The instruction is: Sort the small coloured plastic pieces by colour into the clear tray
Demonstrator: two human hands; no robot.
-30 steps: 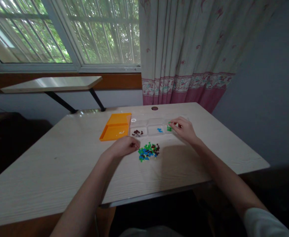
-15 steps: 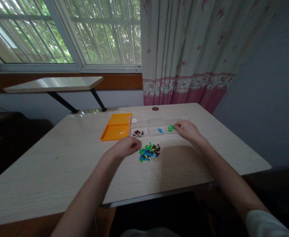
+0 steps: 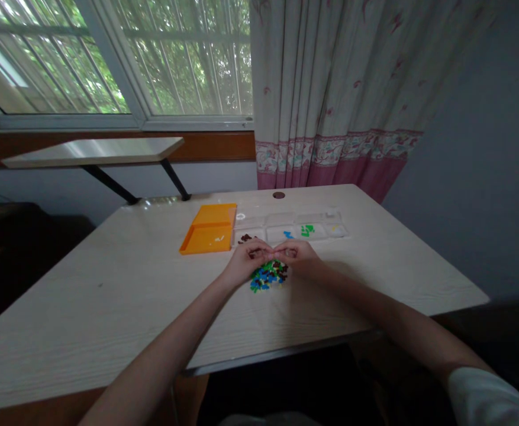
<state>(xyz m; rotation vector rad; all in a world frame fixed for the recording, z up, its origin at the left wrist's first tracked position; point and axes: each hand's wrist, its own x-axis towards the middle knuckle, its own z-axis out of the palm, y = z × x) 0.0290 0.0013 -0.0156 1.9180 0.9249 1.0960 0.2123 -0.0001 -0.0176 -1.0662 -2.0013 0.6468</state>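
A mixed pile of small green, blue, dark brown and pale pieces (image 3: 267, 278) lies on the table. Over its far edge my left hand (image 3: 247, 260) and my right hand (image 3: 302, 258) meet, fingertips pinched together. Whatever is between the fingers is too small to name. Just beyond them stands a row of clear plastic boxes (image 3: 277, 220) with raised lids. Dark brown pieces (image 3: 245, 238) sit in the leftmost, partly behind my left hand. Further right come blue pieces (image 3: 288, 235), green pieces (image 3: 308, 229) and a bit of yellow (image 3: 335, 228), each in its own compartment.
An orange box (image 3: 212, 214), lid folded back, is left of the clear boxes with a few white pieces (image 3: 219, 239) in it. A raised shelf (image 3: 94, 149) on black legs stands at the table's back left. Behind are a curtain (image 3: 325, 89) and a window.
My right hand has come left from the green pieces' compartment to the pile. My left hand has shifted slightly right, and the two now touch. The yellow bit at the right end is uncovered.
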